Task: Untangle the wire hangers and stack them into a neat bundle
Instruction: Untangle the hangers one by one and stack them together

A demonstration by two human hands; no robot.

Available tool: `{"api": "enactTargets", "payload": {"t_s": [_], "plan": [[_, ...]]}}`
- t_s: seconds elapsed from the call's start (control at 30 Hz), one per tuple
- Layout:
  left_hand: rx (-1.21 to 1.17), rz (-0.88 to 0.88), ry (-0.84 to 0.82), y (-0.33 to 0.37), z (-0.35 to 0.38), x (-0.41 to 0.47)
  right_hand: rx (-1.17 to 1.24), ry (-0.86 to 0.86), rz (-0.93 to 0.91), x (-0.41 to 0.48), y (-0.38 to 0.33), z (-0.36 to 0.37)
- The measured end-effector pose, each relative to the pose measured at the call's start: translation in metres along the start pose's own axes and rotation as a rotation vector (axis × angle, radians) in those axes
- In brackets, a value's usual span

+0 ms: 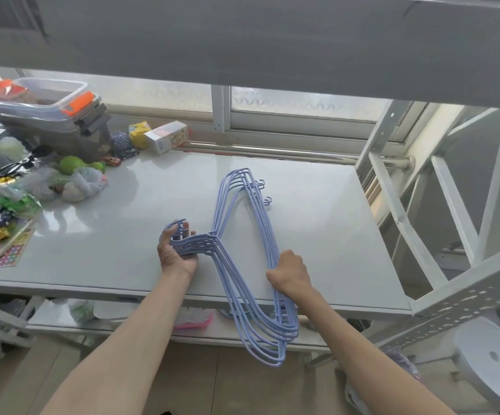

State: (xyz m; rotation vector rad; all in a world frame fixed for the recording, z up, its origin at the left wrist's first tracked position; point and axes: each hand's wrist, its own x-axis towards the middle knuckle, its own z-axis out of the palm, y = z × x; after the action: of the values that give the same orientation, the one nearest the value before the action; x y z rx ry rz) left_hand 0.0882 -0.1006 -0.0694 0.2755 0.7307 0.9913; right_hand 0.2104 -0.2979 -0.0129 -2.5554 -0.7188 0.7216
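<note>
Several light blue wire hangers (236, 223) lie nested together on the white table (123, 211), their far shoulders pointing toward the window and their near shoulders hanging past the table's front edge. My left hand (177, 253) grips the bunched hooks and necks at the left side of the bundle. My right hand (290, 272) grips the bottom bars on the right side, fingers curled round the wires. Small notch hooks stick out at the bundle's far right end.
Clutter fills the table's left part: stacked plastic boxes (48, 112), mesh bags (84, 184), a green toy (75, 164), a small carton (166, 137). A white metal rack frame (416, 223) stands right of the table. A lower shelf (141, 324) holds bags.
</note>
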Motion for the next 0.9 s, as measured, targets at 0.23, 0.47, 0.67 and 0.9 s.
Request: {"api": "enactTargets", "payload": {"t_s": [0.23,0.47,0.67,0.9], "plan": [[0.246,-0.188,0.033,0.012,0.006,-0.008,-0.001,0.046,0.048,-0.003,-0.011,0.001],[1.275,-0.028,0.127,0.047,0.022,0.019,0.008,0.114,0.073,0.002,-0.022,0.009],[1.783,0.161,0.008,0.067,0.036,0.019,0.087,0.140,0.110,0.006,-0.034,0.026],[2.104,0.269,-0.084,0.071,0.031,0.018,0.061,0.134,0.129,0.007,-0.034,0.029]]}}
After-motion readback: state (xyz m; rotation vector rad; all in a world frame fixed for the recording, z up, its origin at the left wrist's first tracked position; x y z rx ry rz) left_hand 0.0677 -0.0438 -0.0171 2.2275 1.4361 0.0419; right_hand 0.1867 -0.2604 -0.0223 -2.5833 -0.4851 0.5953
